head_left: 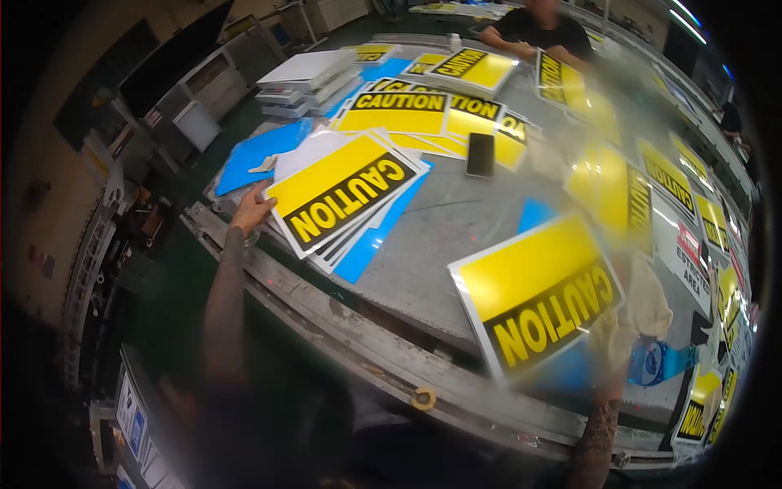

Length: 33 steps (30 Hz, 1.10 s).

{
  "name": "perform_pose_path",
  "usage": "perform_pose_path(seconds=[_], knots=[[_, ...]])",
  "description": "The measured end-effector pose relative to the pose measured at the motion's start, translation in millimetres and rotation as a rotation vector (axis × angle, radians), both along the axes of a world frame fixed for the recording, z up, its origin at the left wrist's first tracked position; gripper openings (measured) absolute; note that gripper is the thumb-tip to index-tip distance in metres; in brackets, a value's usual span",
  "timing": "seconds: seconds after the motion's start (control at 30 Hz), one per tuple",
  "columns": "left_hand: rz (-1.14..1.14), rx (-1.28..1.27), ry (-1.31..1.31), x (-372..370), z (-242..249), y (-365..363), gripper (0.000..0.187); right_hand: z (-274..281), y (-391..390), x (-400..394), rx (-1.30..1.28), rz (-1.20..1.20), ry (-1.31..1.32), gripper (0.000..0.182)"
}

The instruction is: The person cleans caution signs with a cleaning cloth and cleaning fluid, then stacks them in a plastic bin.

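My left hand (pixel 253 209) grips the left edge of a yellow and black caution sign (pixel 330 189), which lies on a fanned stack of signs near the table's front edge. Blue sheeting (pixel 383 232) shows beneath that stack. Further right, a second caution sign (pixel 533 289) is tilted above the table, its lettering upside down to me. My right hand (pixel 612 346), smeared in the view, holds this sign at its right corner. A blue sheet (pixel 562 368) lies partly hidden under it.
More caution signs (pixel 399 110) and a white stack (pixel 305 72) cover the table's far side. A dark phone (pixel 481 155) lies mid-table. Pale cloth (pixel 652 301) and a blue bottle (pixel 654 363) are at right. Across the table sits a person (pixel 542 33). A tape roll (pixel 423 398) rests on the front rail.
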State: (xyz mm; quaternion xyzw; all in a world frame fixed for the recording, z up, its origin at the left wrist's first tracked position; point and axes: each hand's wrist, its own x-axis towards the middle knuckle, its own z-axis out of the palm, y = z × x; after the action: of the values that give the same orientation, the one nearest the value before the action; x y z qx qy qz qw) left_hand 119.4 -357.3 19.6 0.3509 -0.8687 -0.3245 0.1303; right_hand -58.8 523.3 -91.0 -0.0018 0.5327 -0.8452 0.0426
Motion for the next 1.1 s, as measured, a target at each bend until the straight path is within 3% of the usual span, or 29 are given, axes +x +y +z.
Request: perform_pose_path(seconds=[0.03,0.1,0.13,0.17,0.2,0.27,0.33,0.4,0.47,0.6,0.73,0.8,0.87,0.97,1.0,1.03,1.07,1.1], knots=[[-0.071,-0.252,-0.096,1.2,-10.2,-15.9,0.072,2.9,1.0,0.4,0.013,-0.018,0.028,0.035],[-0.253,-0.713,0.133,3.3,-29.1,-43.5,0.069,51.8,-25.6,14.1,0.43,-0.092,0.226,0.027],[0.046,-0.474,-0.098,-7.1,5.9,2.3,0.065,75.3,-25.4,16.0,0.744,-0.029,0.342,0.024],[0.001,-0.615,0.021,-13.3,-4.6,-4.7,0.062,100.8,-41.1,21.1,0.776,-0.122,0.285,0.023],[-0.047,-0.453,0.086,-22.3,25.3,56.4,0.054,112.6,-54.6,21.6,0.843,-0.16,0.267,0.02],[-0.243,-0.318,0.19,-44.6,41.8,148.5,0.048,124.1,-75.3,20.6,1.013,-0.178,0.258,0.017],[-0.563,-0.137,0.236,-67.2,43.7,232.9,0.043,110.8,-91.0,16.8,1.261,0.013,0.437,0.018],[-0.78,-0.035,0.092,-86.3,54.0,318.1,0.045,107.4,-125.1,28.3,1.551,0.004,0.762,0.023],[-1.032,-0.247,0.237,-107.8,17.7,359.7,0.051,104.6,-136.8,34.9,1.375,0.147,0.856,0.029],[-1.013,-0.162,0.238,-123.0,-14.0,402.5,0.061,108.7,-150.3,75.3,1.465,0.349,0.863,0.06],[-1.022,-0.106,0.268,-127.8,-26.4,396.4,0.061,107.8,-157.2,93.1,1.265,0.733,1.035,0.065],[-1.004,-0.092,0.274,-126.7,-28.0,396.4,0.06,113.7,-141.1,42.5,1.441,0.554,1.092,0.063],[-0.996,-0.081,0.274,-126.2,-28.3,397.6,0.061,93.4,-97.0,-26.1,1.63,0.199,0.956,0.063],[-0.997,-0.073,0.289,-128.4,-28.2,396.4,0.062,81.4,-97.1,-42.2,1.626,0.036,0.872,0.061],[-0.994,-0.068,0.275,-129.9,-26.7,395.6,0.062,86.4,-123.5,-10.8,1.521,0.234,0.766,0.063],[-0.994,-0.058,0.257,-129.5,-24.7,394.7,0.063,95.7,-152.0,28.8,1.474,0.359,0.89,0.067],[-1.001,-0.052,0.24,-130.2,-25.6,394.4,0.063,112.2,-175.4,60.1,1.366,0.59,0.833,0.071],[-1.001,-0.048,0.265,-131.2,-30.5,393.5,0.064,102.7,-179.9,78.9,1.295,0.606,0.985,0.075]])
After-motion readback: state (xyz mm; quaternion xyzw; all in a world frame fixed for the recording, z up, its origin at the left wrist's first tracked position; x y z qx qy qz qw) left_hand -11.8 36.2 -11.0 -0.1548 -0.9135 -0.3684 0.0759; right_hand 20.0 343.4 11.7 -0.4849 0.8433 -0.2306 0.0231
